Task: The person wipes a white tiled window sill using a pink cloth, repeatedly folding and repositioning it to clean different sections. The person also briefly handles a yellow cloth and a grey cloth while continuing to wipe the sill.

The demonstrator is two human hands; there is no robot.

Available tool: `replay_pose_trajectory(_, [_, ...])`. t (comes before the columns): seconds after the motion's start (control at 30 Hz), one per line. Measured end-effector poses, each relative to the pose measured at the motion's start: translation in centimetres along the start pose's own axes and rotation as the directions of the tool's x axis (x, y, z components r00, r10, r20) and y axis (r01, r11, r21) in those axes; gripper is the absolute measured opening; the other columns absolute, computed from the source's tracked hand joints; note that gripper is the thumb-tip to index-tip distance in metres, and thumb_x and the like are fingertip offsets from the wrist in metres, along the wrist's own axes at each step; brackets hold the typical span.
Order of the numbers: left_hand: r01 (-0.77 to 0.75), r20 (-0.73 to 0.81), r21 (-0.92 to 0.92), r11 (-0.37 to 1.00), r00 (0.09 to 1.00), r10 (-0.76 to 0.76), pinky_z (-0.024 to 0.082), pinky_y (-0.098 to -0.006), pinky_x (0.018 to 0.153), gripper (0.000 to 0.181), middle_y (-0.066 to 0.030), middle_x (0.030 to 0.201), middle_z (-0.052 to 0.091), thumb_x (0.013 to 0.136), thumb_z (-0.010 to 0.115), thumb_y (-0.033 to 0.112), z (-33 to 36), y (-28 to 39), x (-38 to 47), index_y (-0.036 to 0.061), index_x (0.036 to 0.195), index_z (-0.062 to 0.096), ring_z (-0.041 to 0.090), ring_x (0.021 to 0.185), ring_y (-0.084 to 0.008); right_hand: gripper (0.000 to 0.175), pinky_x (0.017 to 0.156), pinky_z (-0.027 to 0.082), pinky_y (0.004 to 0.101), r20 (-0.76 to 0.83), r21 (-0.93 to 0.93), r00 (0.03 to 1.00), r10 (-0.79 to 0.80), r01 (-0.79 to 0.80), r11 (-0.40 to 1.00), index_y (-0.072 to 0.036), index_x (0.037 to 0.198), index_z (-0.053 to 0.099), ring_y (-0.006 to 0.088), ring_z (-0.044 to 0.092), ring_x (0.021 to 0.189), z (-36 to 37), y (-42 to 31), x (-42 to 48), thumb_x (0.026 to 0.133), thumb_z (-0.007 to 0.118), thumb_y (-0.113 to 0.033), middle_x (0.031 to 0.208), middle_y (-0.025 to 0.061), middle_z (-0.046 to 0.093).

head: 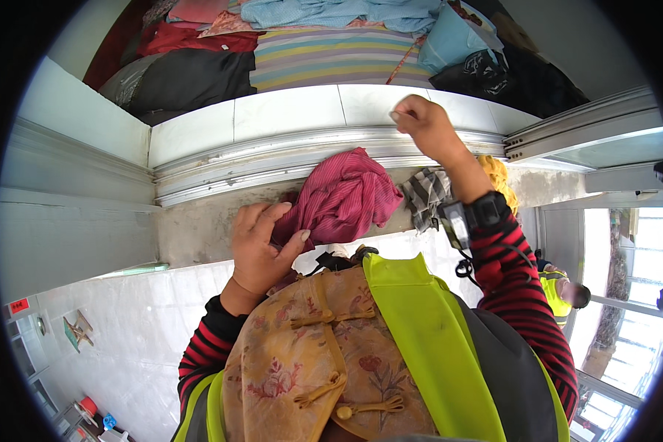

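A bundled magenta cloth with thin pale stripes (349,196) lies on the concrete ledge, hanging over its near edge. At its left side is my left hand (262,243), thumb and fingers apart, their tips against the fabric. Above the metal window track (287,149) I see my right hand (428,127) raised, its fingers curled in and no object visible in them. A black-and-grey checked cloth (426,196) rests below my right wrist. Beside it, a yellow cloth (496,179) is partly hidden by my forearm.
Beyond the white tiled sill (287,113) lies a striped sheet (337,58), with dark clothing (193,77) left and a light blue bag (456,38) right. A sliding window frame (585,130) borders the right. A person in a yellow vest (558,287) and a stool (77,331) are farther off.
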State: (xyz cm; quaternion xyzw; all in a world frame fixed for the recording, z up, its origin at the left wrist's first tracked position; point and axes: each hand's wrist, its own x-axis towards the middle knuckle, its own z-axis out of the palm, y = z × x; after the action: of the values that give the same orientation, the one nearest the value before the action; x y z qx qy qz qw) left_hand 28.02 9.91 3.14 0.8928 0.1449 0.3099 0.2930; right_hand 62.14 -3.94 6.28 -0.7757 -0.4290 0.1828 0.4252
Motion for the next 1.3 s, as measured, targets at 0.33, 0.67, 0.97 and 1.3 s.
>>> replay_pose_trajectory(0.33, [0.215, 0.187, 0.041, 0.976, 0.958, -0.219, 0.05, -0.0379, 0.074, 0.046, -0.0102, 0.094, 0.059, 0.071, 0.087, 0.016, 3.0, -0.3, 0.2, 0.0051, 0.108, 0.061, 0.057, 0.082, -0.0261, 0.072, 0.11, 0.039, 0.0514, -0.5, -0.567, 0.865, 0.036, -0.358, 0.741, -0.012, 0.142, 0.051, 0.0466, 0.044, 0.131, -7.7, 6.7, -17.9, 0.076, 0.08, -0.02, 0.146, 0.0243, 0.044])
replay_pose_trajectory(0.67, [0.322, 0.219, -0.106, 0.941, 0.93, -0.294, 0.049, -0.0281, 0.088, 0.02, -0.0042, 0.102, 0.067, 0.094, 0.069, 0.008, 3.1, -3.0, -1.3, 0.0018, 0.113, 0.064, 0.06, 0.094, -0.012, 0.031, 0.106, 0.041, 0.0479, -0.744, -0.32, 0.666, 0.054, -0.426, 0.847, -0.004, 0.092, 0.067, 0.0437, 0.049, 0.123, -5.0, 11.4, -17.2, 0.066, 0.078, -0.016, 0.134, 0.0241, 0.052])
replay_pose_trajectory(0.97, [0.485, 0.185, -0.4, 0.777, 0.873, -0.45, 0.047, -0.0234, 0.084, 0.018, -0.0021, 0.1, 0.068, 0.101, 0.062, 0.009, 0.9, -3.6, -0.6, -0.0004, 0.115, 0.064, 0.058, 0.09, -0.0084, 0.038, 0.11, 0.036, 0.0519, -0.79, -0.548, 0.594, -0.149, -0.576, 0.607, -0.005, 0.11, 0.065, 0.0474, 0.046, 0.127, -8.3, 16.9, -17.0, 0.078, 0.068, -0.025, 0.144, 0.0236, 0.049])
replay_pose_trajectory(1.3, [0.494, 0.297, -0.757, 0.429, 0.844, -0.447, 0.048, -0.022, 0.084, 0.02, 0.0004, 0.101, 0.067, 0.103, 0.06, 0.011, -0.5, -0.5, 3.2, 0.0005, 0.12, 0.062, 0.058, 0.091, -0.0052, 0.05, 0.109, 0.042, 0.0404, -0.2, -0.143, 0.945, -0.26, 0.235, 0.962, -0.009, 0.128, 0.064, 0.0346, 0.055, 0.124, 2.4, -0.2, -10.4, 0.081, 0.079, -0.016, 0.138, 0.0179, 0.057])
